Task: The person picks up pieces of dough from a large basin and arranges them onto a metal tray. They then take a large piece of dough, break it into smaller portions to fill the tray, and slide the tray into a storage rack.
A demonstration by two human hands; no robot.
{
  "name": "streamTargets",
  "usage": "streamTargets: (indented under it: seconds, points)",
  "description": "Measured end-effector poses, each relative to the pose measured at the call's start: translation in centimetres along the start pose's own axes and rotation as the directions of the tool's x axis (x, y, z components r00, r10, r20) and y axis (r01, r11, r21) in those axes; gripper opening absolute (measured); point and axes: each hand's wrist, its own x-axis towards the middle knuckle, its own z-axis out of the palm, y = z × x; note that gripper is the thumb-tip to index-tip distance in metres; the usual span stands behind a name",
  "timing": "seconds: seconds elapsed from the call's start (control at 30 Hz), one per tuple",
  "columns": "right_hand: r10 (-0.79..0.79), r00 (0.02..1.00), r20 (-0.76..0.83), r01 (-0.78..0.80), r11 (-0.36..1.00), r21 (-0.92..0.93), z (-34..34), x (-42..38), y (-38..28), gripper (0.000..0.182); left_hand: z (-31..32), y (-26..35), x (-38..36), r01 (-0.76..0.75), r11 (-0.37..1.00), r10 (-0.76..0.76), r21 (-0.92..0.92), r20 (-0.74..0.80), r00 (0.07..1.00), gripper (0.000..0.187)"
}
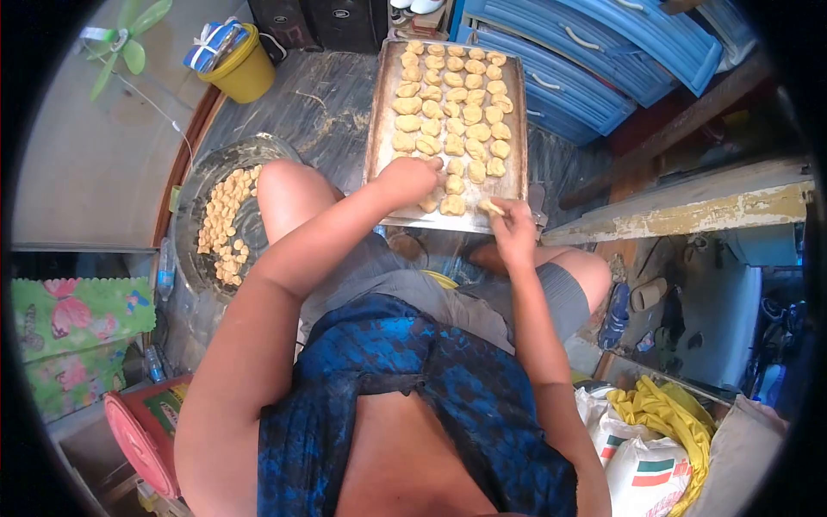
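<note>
A metal baking tray (376, 129) lies in front of me, with rows of small yellowish dough pieces (476, 132) on it. Over the tray's lower left part is my left hand (412, 181), its fingers curled in among the dough pieces; whatever they may hold is hidden. Between the thumb and fingers of my right hand (515, 231), at the tray's near right corner, is a piece of dough (489, 207). A wide dark basin (191, 215) with many more small dough pieces (226, 215) stands on the floor to the left, beside my knee.
At the upper left are a yellow bucket (243, 73) and a green-bladed fan (123, 47). Blue drawers (560, 69) stand behind the tray to the right. A worn wooden beam (689, 211) juts in from the right. White sacks (642, 470) sit at the lower right.
</note>
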Motion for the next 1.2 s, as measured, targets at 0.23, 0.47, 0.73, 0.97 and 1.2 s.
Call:
streamTargets:
  seconds: [0.23, 0.47, 0.73, 0.97, 1.2]
  points:
    - [-0.304, 0.953, 0.016, 0.287, 0.880, -0.378, 2.1, 2.0, 0.7, 0.016, -0.6, 2.6, -1.9, -0.049, 0.998, 0.046, 0.050, 0.072, 0.996, 0.015]
    - [-0.237, 0.970, 0.049, 0.238, 0.896, -0.374, 2.8, 3.9, 0.4, 0.009, -0.1, 3.6, -0.1, 0.021, 0.990, -0.041, -0.138, -0.142, 0.989, 0.014]
    - [-0.274, 0.961, 0.049, 0.276, 0.917, -0.287, 2.8, 2.8, 1.6, 0.021, -0.6, 2.3, 5.4, 0.308, 0.947, -0.307, -0.095, 0.020, 0.951, 0.021]
    - [-0.353, 0.931, 0.092, 0.355, 0.824, -0.442, 2.6, 0.9, 0.0, 0.028, -2.0, 2.0, 4.8, 0.298, 0.951, -0.296, -0.082, 0.028, 0.955, 0.021]
    - [-0.352, 0.918, 0.183, 0.397, 0.794, -0.461, 2.2, 3.2, -0.5, 0.027, -3.1, 3.1, 0.6, 0.257, 0.925, -0.285, -0.282, -0.063, 0.957, 0.013]
